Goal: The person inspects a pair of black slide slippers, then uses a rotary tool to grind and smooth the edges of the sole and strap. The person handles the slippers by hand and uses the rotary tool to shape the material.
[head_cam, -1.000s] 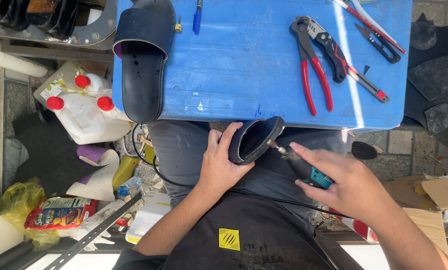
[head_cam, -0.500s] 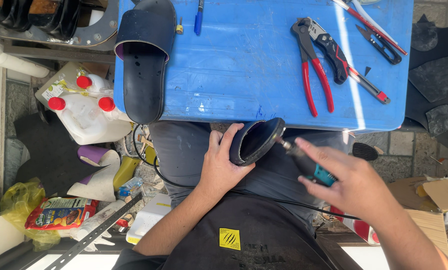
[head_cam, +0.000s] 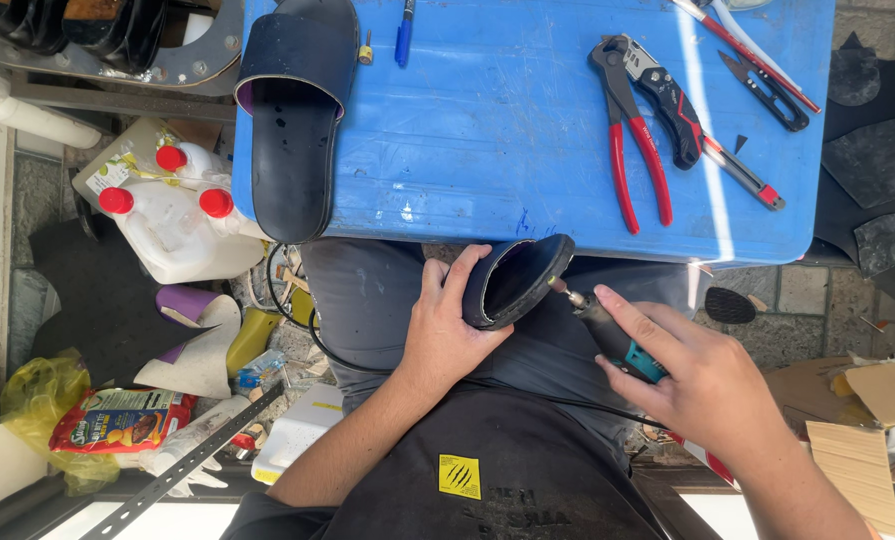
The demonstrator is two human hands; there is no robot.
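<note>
A cluttered workshop floor lay around a blue counter [head_cam: 487, 130] seen from above. Far left, white plastic bottles with red caps [head_cam: 172, 215] stood beside a yellow bag and paper scraps. On the counter's left edge rested a dark slide sandal [head_cam: 292, 120], toe overhanging; further right lay a blue pen [head_cam: 404, 30], then red-handled pliers [head_cam: 637, 130] and small snips [head_cam: 767, 90].

Below the counter, over the person's lap, the left hand [head_cam: 442, 335] was wrapped around a curved black sandal strap piece [head_cam: 515, 280], thumb along its rim, holding it tilted with the open hollow facing up. It looked like rubbery, flexible material, light and probably grippy; the thick rim seemed the firmest place to hold. The right hand [head_cam: 702, 385] grasped a small rotary tool [head_cam: 607, 335] like a pencil, its bit touching the strap's right edge.
</note>
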